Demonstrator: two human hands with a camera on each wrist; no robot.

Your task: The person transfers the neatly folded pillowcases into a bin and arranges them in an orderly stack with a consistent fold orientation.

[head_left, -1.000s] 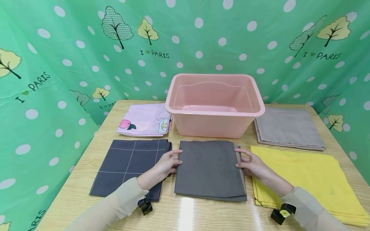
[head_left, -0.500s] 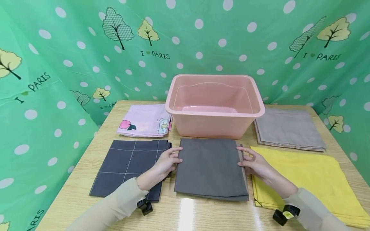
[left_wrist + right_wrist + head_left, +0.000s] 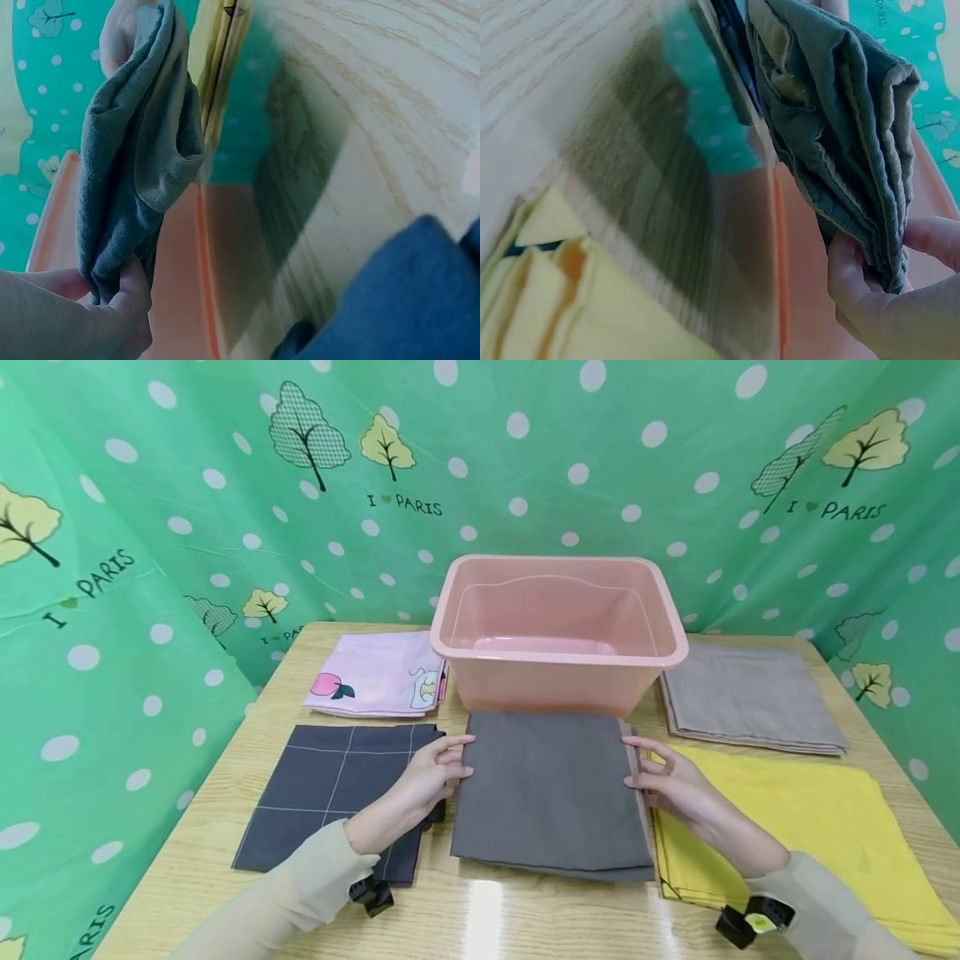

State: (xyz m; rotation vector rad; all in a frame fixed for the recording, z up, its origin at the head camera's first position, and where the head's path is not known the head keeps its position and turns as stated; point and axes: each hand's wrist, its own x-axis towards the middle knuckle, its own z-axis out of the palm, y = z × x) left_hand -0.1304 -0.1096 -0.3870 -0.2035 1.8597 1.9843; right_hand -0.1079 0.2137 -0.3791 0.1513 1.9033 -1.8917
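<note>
A folded dark grey cloth (image 3: 551,793) is held between both hands in front of the pink tub (image 3: 558,681). My left hand (image 3: 423,777) pinches its left edge, thumb on top and fingers curled beneath, as the left wrist view shows on the grey cloth (image 3: 127,157). My right hand (image 3: 675,785) pinches the opposite edge, where the stacked layers of the cloth (image 3: 847,127) show in the right wrist view. In both wrist views the cloth is lifted above the wooden table, with a shadow below it.
A navy checked cloth (image 3: 300,785) lies at left, a pink printed cloth (image 3: 378,668) behind it. On the right are a yellow cloth (image 3: 810,835) and a light grey cloth (image 3: 750,693). A green polka-dot curtain (image 3: 517,468) hangs behind the wooden table (image 3: 420,927).
The dark grey cloth has risen off the table and its far edge now overlaps the tub's base in the head view. Both hands moved up with it, the right one slightly outward.
</note>
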